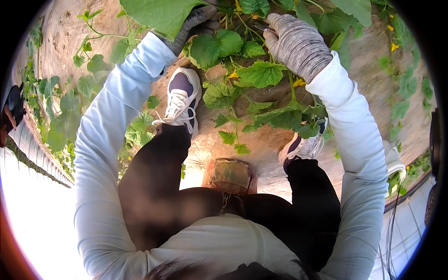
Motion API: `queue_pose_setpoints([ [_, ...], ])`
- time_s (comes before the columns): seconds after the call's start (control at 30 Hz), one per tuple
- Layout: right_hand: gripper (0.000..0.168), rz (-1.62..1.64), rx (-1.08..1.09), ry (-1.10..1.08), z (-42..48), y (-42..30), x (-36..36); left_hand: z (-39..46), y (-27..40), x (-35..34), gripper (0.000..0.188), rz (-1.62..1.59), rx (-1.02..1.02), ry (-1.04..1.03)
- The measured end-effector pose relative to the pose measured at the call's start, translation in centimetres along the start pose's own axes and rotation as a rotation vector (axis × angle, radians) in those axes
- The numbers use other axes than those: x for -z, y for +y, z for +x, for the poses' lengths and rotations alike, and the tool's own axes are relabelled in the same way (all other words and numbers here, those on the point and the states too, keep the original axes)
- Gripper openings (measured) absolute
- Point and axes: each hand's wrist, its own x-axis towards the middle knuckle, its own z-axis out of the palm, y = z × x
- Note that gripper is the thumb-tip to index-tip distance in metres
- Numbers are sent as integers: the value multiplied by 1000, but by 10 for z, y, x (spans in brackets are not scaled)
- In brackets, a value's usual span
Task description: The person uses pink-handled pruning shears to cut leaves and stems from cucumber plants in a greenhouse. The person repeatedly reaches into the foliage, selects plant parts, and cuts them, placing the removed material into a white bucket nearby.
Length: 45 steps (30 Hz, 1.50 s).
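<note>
My left hand (196, 26), in a grey knit glove, reaches in among the vines at the top, partly behind a large green leaf (161, 14); whether it holds anything is hidden. My right hand (292, 43), in a matching glove with bare fingertips, is bent round at the stems right of it. A small, thin metal tip (259, 27) shows by its thumb and forefinger; the tool itself is mostly hidden. Between and below both hands spread lobed cucumber-like leaves (260, 74) with yellow flowers (299, 83) on thin stems.
My two sneakers (182, 94) stand on the brown ground, one either side of the trailing vine. A low padded seat (229, 175) is beneath me. More vines (407, 84) run along both sides. A whitish container (393, 159) stands at the right, near a tiled edge.
</note>
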Motion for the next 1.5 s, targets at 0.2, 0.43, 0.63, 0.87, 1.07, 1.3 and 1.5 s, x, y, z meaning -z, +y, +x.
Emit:
queue_pose_setpoints([
  [0.2, 26, 138, -12, 88, 20, -16, -3, 6, 4, 0, 29, 51, 61, -6],
  [0.43, 31, -110, 123, 289, 42, -6, -40, 12, -5, 6, 34, -52, 69, 16],
  [0.63, 22, -315, 109, 3, 64, -24, -19, 12, -11, 10, 38, -80, 72, 28],
  [0.87, 20, -407, 137, -12, 74, -27, -20, 11, -9, 13, 31, 37, 15, -59],
  [1.07, 19, -450, 152, -18, 80, -26, -22, 17, -2, 19, 27, 439, -249, -163],
  [1.3, 19, -614, 342, -227, 92, -23, -5, 15, -7, 12, 26, 273, -196, -126],
  [1.5, 21, -589, 350, -297, 105, -24, -3, 13, -11, 13, 32, -236, -1, -49],
])
